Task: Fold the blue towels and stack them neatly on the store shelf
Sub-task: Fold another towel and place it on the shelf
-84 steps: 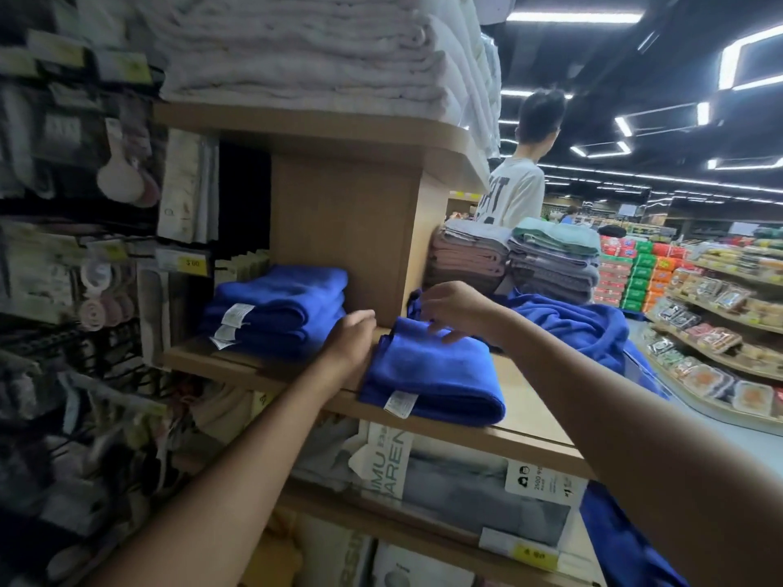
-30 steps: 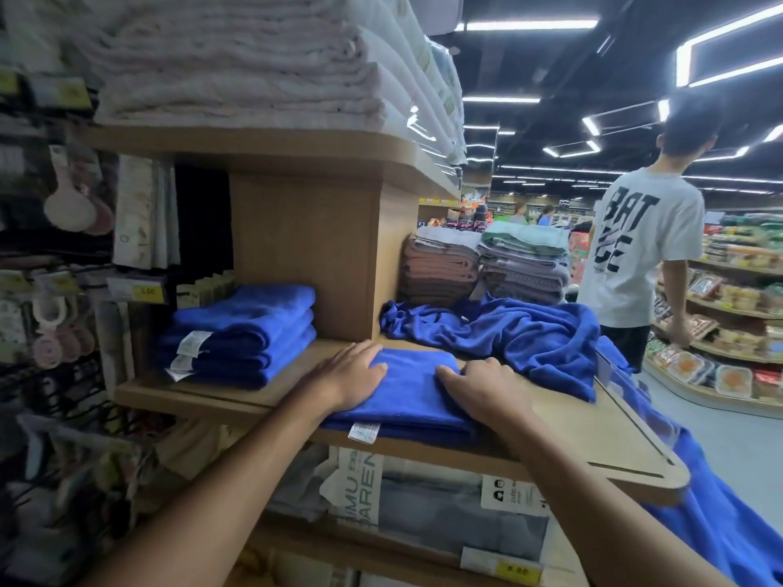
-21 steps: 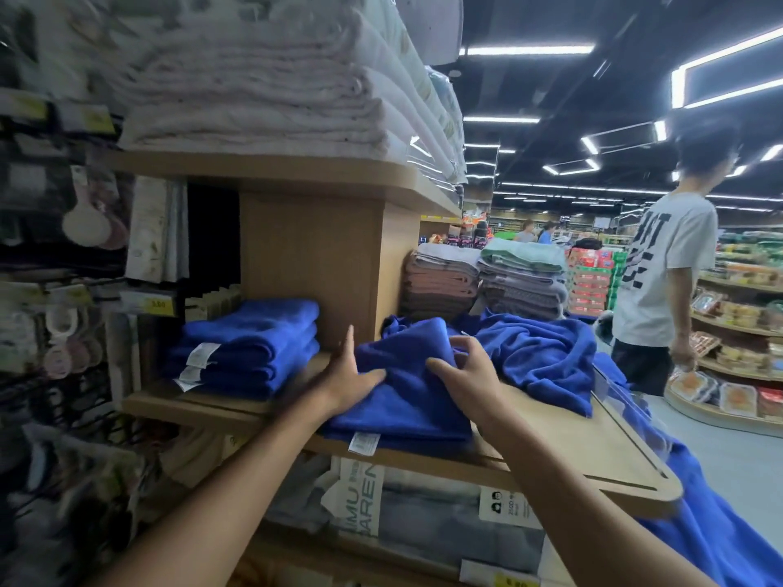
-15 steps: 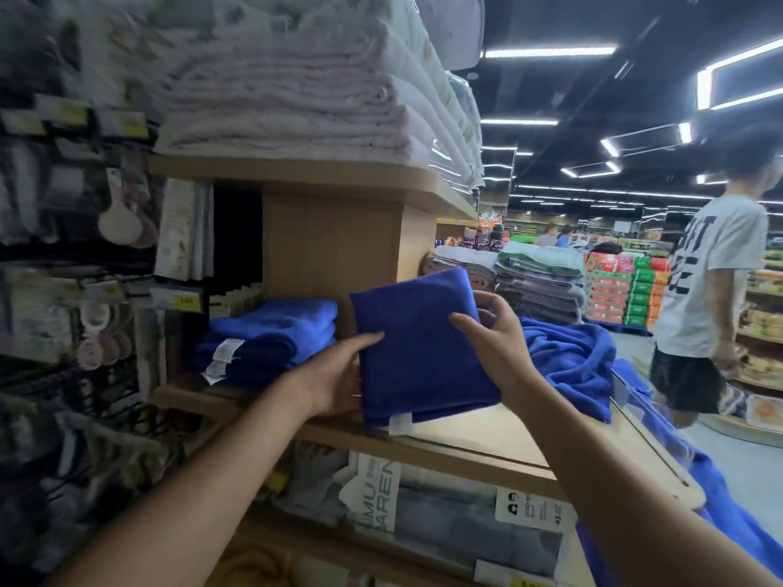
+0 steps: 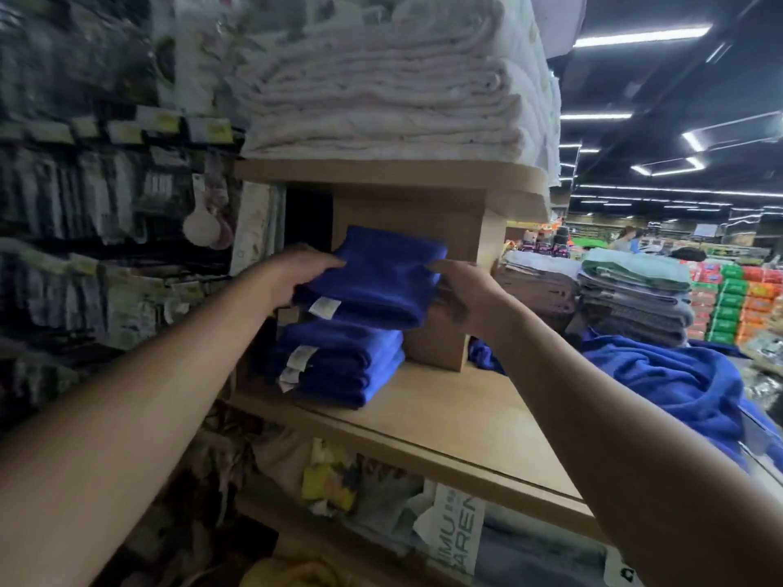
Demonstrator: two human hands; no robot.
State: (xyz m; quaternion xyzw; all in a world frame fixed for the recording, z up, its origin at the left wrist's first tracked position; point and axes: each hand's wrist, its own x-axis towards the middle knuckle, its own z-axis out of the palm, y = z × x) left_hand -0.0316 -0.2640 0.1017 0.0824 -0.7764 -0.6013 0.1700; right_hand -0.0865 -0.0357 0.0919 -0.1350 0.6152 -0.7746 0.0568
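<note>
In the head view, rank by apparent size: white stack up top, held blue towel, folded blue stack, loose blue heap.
Largest to smallest:
1. white stack
2. loose blue heap, partly cut off by the frame
3. held blue towel and folded blue stack: these look about alike, so I leave them unranked.

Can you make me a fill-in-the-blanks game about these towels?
The left hand and right hand hold a folded towel coloured ____.
They hold it just ____ the stack on the wooden shelf.
The unfolded heap lies to the stack's ____.
Missing words: blue, above, right.
</note>
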